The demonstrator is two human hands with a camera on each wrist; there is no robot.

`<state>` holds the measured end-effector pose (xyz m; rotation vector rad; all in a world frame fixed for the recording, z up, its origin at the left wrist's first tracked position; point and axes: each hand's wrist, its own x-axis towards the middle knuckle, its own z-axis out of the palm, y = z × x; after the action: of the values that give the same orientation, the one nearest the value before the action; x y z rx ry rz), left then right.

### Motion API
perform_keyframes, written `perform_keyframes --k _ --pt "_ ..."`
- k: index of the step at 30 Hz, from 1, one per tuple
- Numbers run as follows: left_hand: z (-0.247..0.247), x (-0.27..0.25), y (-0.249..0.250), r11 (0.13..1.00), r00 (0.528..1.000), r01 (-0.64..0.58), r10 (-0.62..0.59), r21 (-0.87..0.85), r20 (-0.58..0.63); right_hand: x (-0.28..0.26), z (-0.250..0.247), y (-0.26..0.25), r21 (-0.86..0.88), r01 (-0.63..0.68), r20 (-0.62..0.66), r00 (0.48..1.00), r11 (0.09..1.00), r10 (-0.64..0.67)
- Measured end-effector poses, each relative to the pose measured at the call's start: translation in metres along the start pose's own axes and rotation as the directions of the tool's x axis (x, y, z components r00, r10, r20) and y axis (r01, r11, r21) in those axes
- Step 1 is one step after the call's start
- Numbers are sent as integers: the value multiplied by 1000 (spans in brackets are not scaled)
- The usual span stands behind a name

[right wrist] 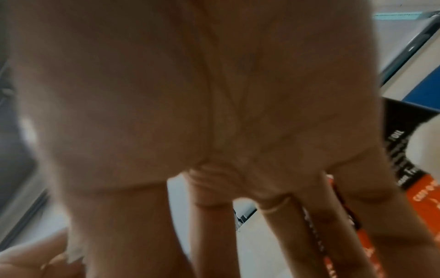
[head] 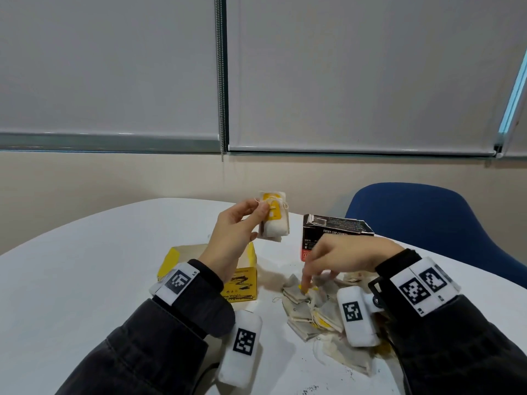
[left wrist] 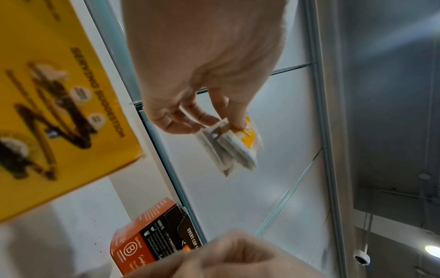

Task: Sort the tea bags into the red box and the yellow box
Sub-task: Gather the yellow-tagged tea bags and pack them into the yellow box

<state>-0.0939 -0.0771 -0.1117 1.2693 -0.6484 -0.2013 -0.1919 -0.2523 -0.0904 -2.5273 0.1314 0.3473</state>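
Note:
My left hand [head: 263, 210] is raised above the open yellow box [head: 242, 283] and pinches a small stack of white tea bags with yellow tags [head: 276, 226]. The left wrist view shows that hand [left wrist: 228, 124] with thumb and fingers clamped on the stack [left wrist: 235, 148], and the yellow box [left wrist: 47, 94] at the left. My right hand [head: 306, 283] reaches down into the loose pile of tea bags [head: 310, 312], its straight fingers [right wrist: 214, 235] touching a yellow-tagged bag. The red and black box [head: 328, 229] [left wrist: 147, 248] [right wrist: 423, 197] stands just behind that hand.
The white table [head: 85, 280] has a rounded far edge close to the wall. A blue chair [head: 427, 218] stands behind the table at the right. Dark crumbs speckle the tabletop near its front edge.

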Motion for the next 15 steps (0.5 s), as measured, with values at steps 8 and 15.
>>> perform_keyframes --k 8,15 --pt "1 -1 1 1000 999 24 -24 6 36 5 2 7 -210 30 79 997 977 -13" --pt "0 -1 -1 1000 999 6 -6 15 46 7 -4 11 -20 49 -241 969 999 -52"
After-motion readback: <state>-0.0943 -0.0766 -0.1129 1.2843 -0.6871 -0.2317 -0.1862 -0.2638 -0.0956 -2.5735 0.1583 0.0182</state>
